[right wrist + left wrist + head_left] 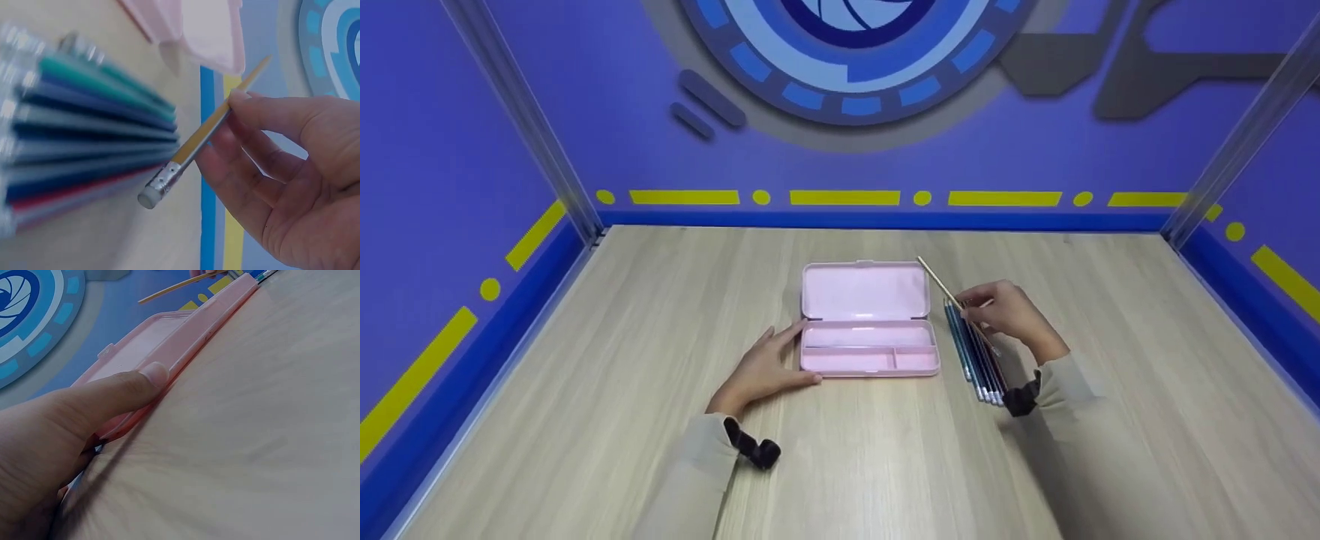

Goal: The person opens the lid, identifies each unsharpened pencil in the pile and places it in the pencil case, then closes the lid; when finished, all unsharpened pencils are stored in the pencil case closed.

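A pink pencil case lies on the table with its lid folded back, showing bare compartments inside. At its left end my left hand holds it, thumb on the near edge and fingers toward the hinge side; the left wrist view shows the thumb against the pink wall. My right hand pinches a yellow pencil between thumb and fingers, its white eraser end toward the wrist camera. Below that hand lies a row of dark, teal and red pencils, right of the case.
The wooden table is walled in by blue panels with yellow dashes along the back and sides. Each wrist carries a black strap with a small camera.
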Action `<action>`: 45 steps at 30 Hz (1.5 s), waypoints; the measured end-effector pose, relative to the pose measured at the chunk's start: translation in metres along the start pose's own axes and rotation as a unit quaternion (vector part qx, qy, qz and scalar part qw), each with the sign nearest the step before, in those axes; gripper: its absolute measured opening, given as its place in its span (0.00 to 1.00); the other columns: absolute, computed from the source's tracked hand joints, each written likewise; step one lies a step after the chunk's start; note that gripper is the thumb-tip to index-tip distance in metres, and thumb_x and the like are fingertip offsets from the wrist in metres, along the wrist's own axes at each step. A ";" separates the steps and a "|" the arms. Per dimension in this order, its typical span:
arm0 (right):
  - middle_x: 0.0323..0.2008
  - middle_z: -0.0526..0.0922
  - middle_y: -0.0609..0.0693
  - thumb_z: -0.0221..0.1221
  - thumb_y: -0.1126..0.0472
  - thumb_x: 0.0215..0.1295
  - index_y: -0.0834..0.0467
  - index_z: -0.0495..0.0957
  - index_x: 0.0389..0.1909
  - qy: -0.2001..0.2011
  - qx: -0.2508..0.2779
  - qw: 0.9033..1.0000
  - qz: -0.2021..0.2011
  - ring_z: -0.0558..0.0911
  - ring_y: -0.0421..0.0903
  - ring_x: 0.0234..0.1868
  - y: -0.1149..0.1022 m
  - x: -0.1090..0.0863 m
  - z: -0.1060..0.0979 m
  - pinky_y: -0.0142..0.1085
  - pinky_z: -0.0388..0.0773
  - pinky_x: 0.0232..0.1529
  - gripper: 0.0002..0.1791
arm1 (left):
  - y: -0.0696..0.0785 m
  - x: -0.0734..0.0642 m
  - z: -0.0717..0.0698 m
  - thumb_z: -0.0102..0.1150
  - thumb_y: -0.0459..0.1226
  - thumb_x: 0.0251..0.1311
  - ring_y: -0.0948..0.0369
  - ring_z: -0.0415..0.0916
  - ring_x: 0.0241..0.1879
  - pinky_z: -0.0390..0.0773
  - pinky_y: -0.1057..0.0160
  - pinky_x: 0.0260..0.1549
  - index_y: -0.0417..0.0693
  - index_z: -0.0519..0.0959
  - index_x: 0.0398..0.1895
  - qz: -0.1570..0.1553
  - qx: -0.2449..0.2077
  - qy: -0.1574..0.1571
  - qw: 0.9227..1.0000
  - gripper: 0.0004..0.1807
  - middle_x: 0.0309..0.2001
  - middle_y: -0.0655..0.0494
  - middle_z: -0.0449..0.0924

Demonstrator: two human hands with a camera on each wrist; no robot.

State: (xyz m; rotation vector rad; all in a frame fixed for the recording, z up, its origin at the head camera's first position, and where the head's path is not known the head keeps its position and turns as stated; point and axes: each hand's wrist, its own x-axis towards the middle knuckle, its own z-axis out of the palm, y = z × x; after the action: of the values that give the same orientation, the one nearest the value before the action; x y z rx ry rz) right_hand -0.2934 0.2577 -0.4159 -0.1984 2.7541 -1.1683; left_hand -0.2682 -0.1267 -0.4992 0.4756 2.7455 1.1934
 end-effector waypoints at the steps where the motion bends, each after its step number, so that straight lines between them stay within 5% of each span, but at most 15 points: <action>1: 0.42 0.82 0.62 0.59 0.68 0.63 0.65 0.80 0.53 -0.001 -0.007 1.000 -0.010 0.80 0.46 0.33 -0.003 0.002 0.001 0.38 0.84 0.34 0.17 | 0.000 0.000 0.000 0.74 0.59 0.40 0.38 0.41 0.74 0.49 0.36 0.69 0.62 0.59 0.74 0.002 0.001 0.000 1.000 0.55 0.73 0.52 0.60; 7: 0.37 0.85 0.61 0.59 0.71 0.61 0.65 0.83 0.48 -0.005 -0.042 0.996 -0.084 0.77 0.44 0.27 -0.019 0.010 0.009 0.30 0.76 0.27 0.15 | 0.001 0.003 0.001 0.73 0.59 0.41 0.39 0.41 0.74 0.50 0.37 0.70 0.62 0.58 0.74 0.012 0.001 -0.001 1.000 0.54 0.72 0.52 0.60; 15: 0.37 0.87 0.61 0.60 0.74 0.57 0.65 0.85 0.43 -0.029 -0.049 0.987 -0.148 0.81 0.43 0.31 -0.044 0.019 0.025 0.26 0.77 0.29 0.13 | 0.000 0.001 -0.001 0.74 0.58 0.40 0.38 0.42 0.74 0.51 0.37 0.69 0.60 0.59 0.74 0.009 0.002 0.002 1.000 0.55 0.72 0.50 0.60; 28: 0.35 0.87 0.57 0.58 0.74 0.59 0.62 0.87 0.40 -0.085 -0.063 0.983 -0.153 0.72 0.40 0.23 -0.075 0.029 0.054 0.27 0.69 0.22 0.13 | 0.001 0.000 -0.002 0.74 0.58 0.40 0.36 0.42 0.73 0.50 0.35 0.69 0.58 0.58 0.74 0.010 0.000 0.001 1.000 0.55 0.73 0.51 0.60; 34: 0.37 0.88 0.56 0.59 0.75 0.56 0.61 0.87 0.38 -0.080 -0.082 0.978 -0.173 0.77 0.42 0.31 -0.077 0.030 0.065 0.31 0.77 0.32 0.13 | 0.002 0.002 -0.003 0.74 0.58 0.40 0.36 0.42 0.73 0.50 0.35 0.69 0.61 0.58 0.74 0.002 0.005 -0.001 1.000 0.55 0.73 0.52 0.60; 45: 0.41 0.87 0.60 0.62 0.72 0.58 0.66 0.84 0.43 -0.087 -0.070 0.985 -0.132 0.84 0.50 0.40 -0.069 0.027 0.064 0.43 0.82 0.44 0.12 | 0.002 0.001 -0.001 0.74 0.58 0.40 0.38 0.42 0.74 0.50 0.37 0.70 0.62 0.59 0.74 -0.004 0.006 -0.001 1.000 0.54 0.73 0.53 0.60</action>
State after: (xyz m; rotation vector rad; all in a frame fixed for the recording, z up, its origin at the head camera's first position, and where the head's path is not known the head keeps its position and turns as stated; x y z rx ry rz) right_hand -0.3036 0.1602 -0.4123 -0.6678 2.7130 -0.9555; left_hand -0.2690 -0.1261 -0.4972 0.4677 2.7511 1.1757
